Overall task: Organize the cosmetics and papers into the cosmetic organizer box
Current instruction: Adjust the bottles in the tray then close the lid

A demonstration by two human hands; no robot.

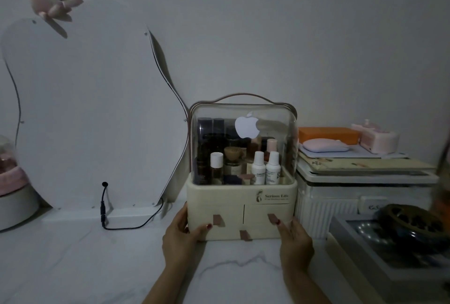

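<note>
Your left hand (180, 235) clasps the lower left corner of the cosmetic organizer box (242, 208), fingers curled round its side and thumb on its front, while your right hand (293, 243) lies against the lower right corner with fingers nearly straight, gripping nothing. The box stands upright on the white tabletop (85, 262) at 12 o'clock from your hands, its clear lid (243, 143) closed over bottles (265, 168). At 9 o'clock from it a mirror (85, 109) leans on the wall, and at 3 o'clock sits a white ribbed container (341, 204).
</note>
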